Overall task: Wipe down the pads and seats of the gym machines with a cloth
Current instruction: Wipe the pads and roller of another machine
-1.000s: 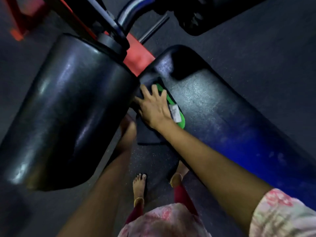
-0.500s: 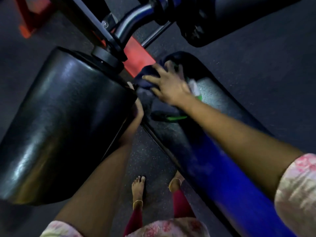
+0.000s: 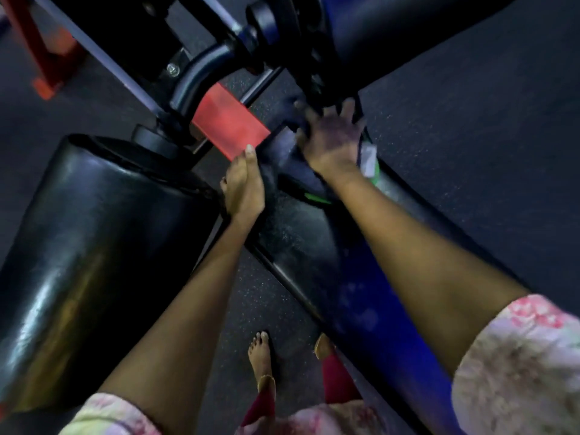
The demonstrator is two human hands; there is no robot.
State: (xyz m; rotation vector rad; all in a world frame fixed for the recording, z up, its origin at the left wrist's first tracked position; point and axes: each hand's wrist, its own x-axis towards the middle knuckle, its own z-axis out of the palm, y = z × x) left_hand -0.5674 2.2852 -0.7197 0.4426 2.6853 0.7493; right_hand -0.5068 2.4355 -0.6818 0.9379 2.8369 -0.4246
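A long black bench pad (image 3: 301, 246) runs diagonally from the centre toward the lower right. At its far end my right hand (image 3: 332, 136) presses a dark cloth with green trim and a white label (image 3: 368, 158) onto the pad, fingers spread. My left hand (image 3: 243, 186) rests flat against the pad's left edge, between the pad and a big black roller pad (image 3: 94, 262). Much of the cloth is hidden under my right hand.
A red frame bar (image 3: 229, 130) and a curved black tube (image 3: 201, 76) cross just beyond my hands. A second black roller (image 3: 392, 36) hangs at the top right. A red frame foot (image 3: 44, 58) stands at the top left. My bare feet (image 3: 260, 359) stand on the dark rubber floor.
My right hand has slid the cloth up the bench pad to its far end. My left hand has come up from beside the roller to the pad's edge. The view has shifted forward.
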